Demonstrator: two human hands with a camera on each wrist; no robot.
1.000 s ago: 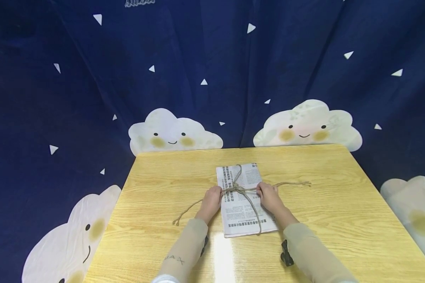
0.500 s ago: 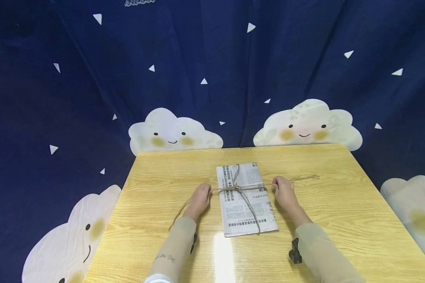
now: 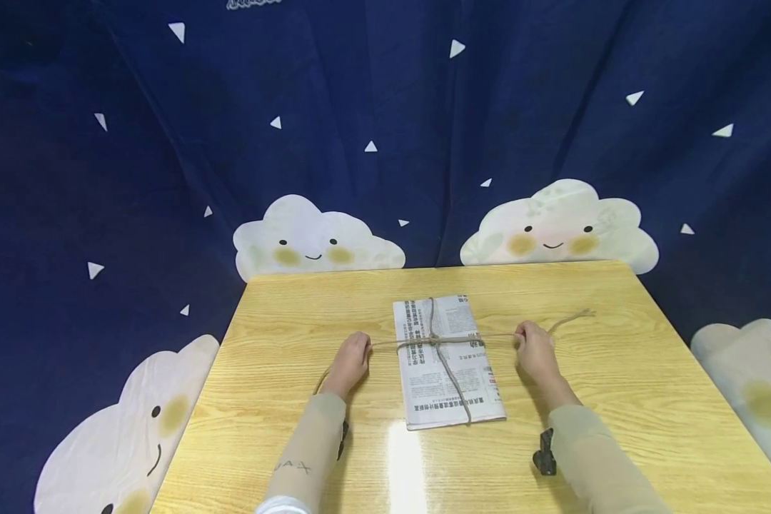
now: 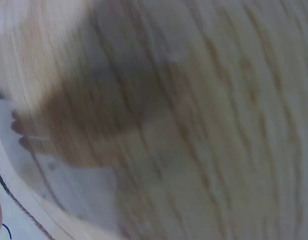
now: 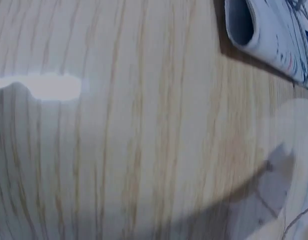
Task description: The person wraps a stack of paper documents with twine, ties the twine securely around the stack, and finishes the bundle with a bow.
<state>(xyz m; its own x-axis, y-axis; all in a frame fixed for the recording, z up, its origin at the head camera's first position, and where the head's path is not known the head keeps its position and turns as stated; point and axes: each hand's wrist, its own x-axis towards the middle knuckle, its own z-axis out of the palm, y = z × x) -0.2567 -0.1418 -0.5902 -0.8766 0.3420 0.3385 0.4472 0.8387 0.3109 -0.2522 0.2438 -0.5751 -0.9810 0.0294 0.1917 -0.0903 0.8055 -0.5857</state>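
Observation:
A folded newspaper (image 3: 424, 396) lies on the table, with brown twine (image 3: 451, 375) crossed over it both lengthwise and sideways. The twine meets in a small knot (image 3: 434, 339) near the paper's middle. Left of the paper, my left hand (image 3: 349, 363) pinches one twine end, and its tail hangs down behind the hand. On the other side my right hand (image 3: 538, 355) pinches the opposite end, its frayed tail (image 3: 572, 317) pointing back and right. Both lengths run nearly straight between knot and fingers. In the right wrist view, the newspaper's folded edge (image 5: 266, 30) shows at the top right.
The wooden table (image 3: 617, 371) has a bright glare patch near its front. Behind it hangs a dark blue curtain (image 3: 373, 86) with white triangles and smiling clouds. A black wrist mount (image 3: 544, 453) sits under the right sleeve.
Both hands have moved apart, left hand leftward and right hand rightward, drawing out the twine ends. The loose loops at the centre have tightened into a smaller knot. The newspaper has stayed in place.

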